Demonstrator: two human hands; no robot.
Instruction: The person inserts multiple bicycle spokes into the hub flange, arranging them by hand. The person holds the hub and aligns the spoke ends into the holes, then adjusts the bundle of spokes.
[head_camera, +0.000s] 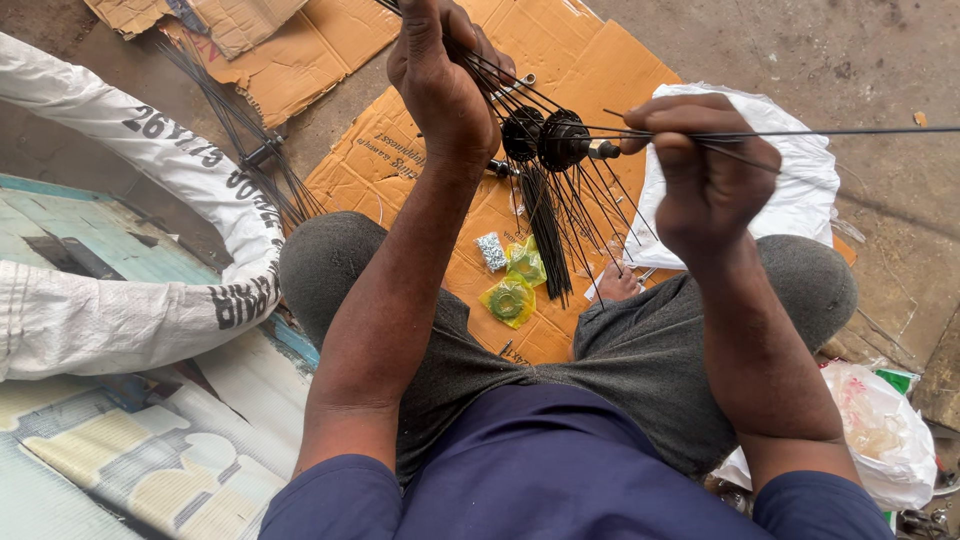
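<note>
My left hand (440, 85) grips a bundle of thin black spokes (560, 230) that run through a black wheel hub (548, 138) held above my lap. To the right of the hub, my right hand (700, 165) pinches a single long black spoke (850, 131) that points off to the right. More spokes hang down loosely from the hub flanges. Below the hub, on flattened brown cardboard (400, 150), lie two small yellow-green packets (512, 290) and a small silvery packet (491, 250).
A tyre wrapped in white paper (190, 170) lies at the left, with another hub and spokes (262, 152) beside it. A white sack (800, 190) sits at the right, a plastic bag (880, 430) near my right knee. The ground is bare concrete (880, 50).
</note>
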